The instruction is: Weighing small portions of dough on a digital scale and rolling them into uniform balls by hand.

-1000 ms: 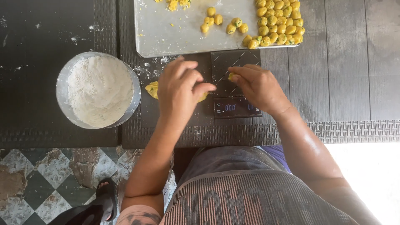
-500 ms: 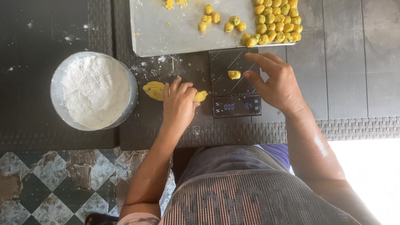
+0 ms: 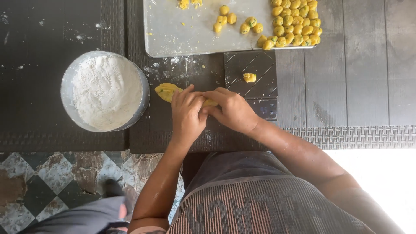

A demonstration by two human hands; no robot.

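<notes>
Left hand (image 3: 187,113) and right hand (image 3: 232,110) pinching yellow dough log (image 3: 170,91) on dark mat (image 3: 173,134), beside scale (image 3: 251,69). Fingers grasping dough. Advice: pinching small equal piece, steadying log.

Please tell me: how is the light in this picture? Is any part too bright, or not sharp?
Head view: the floor at the lower right corner is washed out to white by glare; the table, the tray and the bowl of flour are evenly lit and sharp; the left hand and right hand on the dough roll show no motion blur.
</notes>
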